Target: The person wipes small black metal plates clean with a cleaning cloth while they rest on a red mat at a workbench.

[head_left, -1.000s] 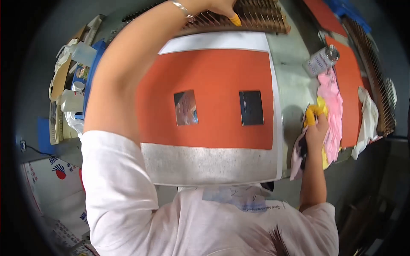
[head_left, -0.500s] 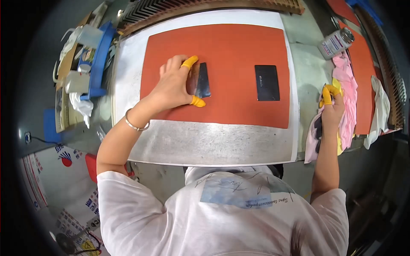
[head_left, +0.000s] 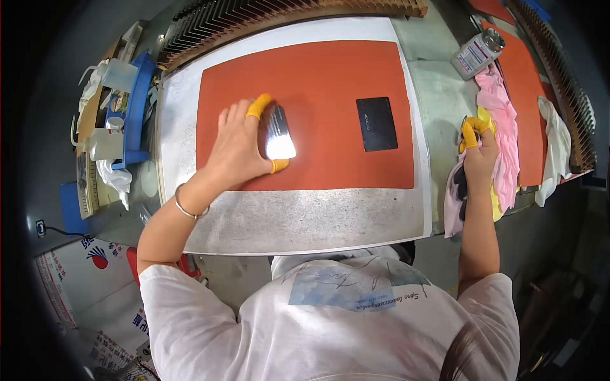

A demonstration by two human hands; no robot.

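Observation:
My left hand point(head_left: 238, 143), with yellow finger cots on thumb and forefinger, grips a thin glossy dark panel point(head_left: 277, 130) by its two ends. The panel stands tilted over the orange-red mat point(head_left: 318, 82), and a bright glare covers its lower part. A second black rectangular panel point(head_left: 377, 124) lies flat toward the mat's right side. My right hand point(head_left: 481, 149), also in yellow finger cots, is closed over the pink cloth point(head_left: 500, 120) at the right. Something small and dark shows at its fingertips, too hidden to name.
Slotted racks point(head_left: 273, 28) stand along the far edge and the far right. A grey-labelled bottle point(head_left: 478, 54) stands beyond the pink cloth. At the left, a blue tray point(head_left: 136, 108) sits beside squeeze bottles point(head_left: 107, 143). A white cloth point(head_left: 555, 149) lies at the right.
The head view has shifted, so the whole bench appears moved left. The panel in my left hand has changed tilt and now shines brightly. My right hand stays at the cloth.

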